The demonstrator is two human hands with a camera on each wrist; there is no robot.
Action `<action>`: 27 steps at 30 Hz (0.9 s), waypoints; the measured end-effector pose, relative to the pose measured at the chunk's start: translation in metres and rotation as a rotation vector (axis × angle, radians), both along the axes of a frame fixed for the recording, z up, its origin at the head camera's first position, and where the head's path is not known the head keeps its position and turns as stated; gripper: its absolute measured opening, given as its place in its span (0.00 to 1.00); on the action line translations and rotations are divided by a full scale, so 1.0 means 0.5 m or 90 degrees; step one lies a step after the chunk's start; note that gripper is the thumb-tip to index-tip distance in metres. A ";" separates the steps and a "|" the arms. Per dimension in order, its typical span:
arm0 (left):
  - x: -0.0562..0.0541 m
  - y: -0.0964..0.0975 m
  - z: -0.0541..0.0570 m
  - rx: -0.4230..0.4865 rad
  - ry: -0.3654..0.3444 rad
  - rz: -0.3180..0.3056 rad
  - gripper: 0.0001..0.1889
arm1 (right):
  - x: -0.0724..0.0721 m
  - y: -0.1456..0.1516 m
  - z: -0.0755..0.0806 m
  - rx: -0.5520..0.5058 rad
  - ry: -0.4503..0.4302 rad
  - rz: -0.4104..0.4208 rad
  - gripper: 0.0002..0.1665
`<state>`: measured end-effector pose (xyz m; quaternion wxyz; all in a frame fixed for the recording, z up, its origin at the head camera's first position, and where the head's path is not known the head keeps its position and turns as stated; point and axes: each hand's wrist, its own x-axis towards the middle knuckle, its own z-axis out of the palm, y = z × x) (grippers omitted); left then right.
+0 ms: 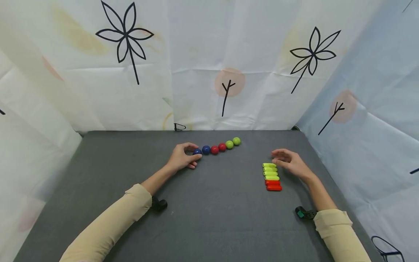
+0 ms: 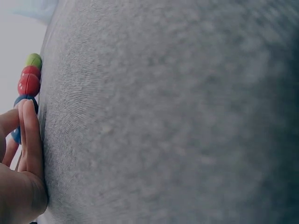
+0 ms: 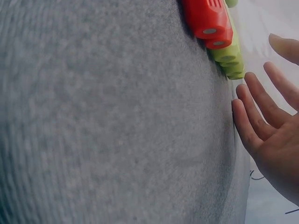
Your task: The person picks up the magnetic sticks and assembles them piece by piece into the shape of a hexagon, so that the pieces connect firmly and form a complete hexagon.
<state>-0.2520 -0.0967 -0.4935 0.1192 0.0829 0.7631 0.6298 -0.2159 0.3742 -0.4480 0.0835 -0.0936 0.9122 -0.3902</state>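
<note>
From the left, a tan sleeve [image 1: 112, 225] reaches over the grey worktop [image 1: 216, 214], a black wrist device [image 1: 159, 204] showing below its cuff. The person's left hand [image 1: 184, 155] has its grip clamped on the near blue ball [image 1: 197, 152], the leftmost of a row, thumb on one side and fingers on the other. Rightward and slightly farther back, the row runs on through a second blue ball [image 1: 206, 150], two red balls [image 1: 214, 150] and two green balls [image 1: 236, 141].

Well apart to the right, four yellow-green sticks [image 1: 270, 174] lie side by side, with two red sticks [image 1: 274, 188] at the near end; pale discs show on the red ends. The right hand [image 1: 291, 163] hovers just beside the farthest yellow-green stick, its grip apart, fingers spread, holding nothing; whether the thumb touches the stick cannot be told.
</note>
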 end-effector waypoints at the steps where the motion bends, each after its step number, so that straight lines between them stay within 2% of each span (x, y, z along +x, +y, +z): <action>1: 0.002 -0.001 0.000 0.000 0.002 0.003 0.25 | -0.001 0.000 0.000 -0.002 -0.003 0.001 0.29; 4: 0.011 -0.006 0.002 0.004 -0.001 0.012 0.25 | -0.002 0.002 -0.002 -0.005 -0.011 0.003 0.29; 8: 0.027 -0.012 0.007 0.002 -0.026 0.015 0.25 | -0.003 0.005 -0.003 -0.015 -0.021 0.006 0.29; 16: 0.074 -0.034 0.011 -0.030 -0.066 0.017 0.24 | -0.004 0.006 -0.002 -0.026 -0.018 0.013 0.29; 21: 0.112 -0.047 0.013 -0.038 -0.076 0.001 0.23 | -0.002 0.003 -0.002 -0.020 -0.018 0.009 0.30; 27: 0.171 -0.053 0.017 -0.043 -0.103 -0.019 0.24 | -0.001 0.004 -0.001 -0.024 -0.022 0.012 0.30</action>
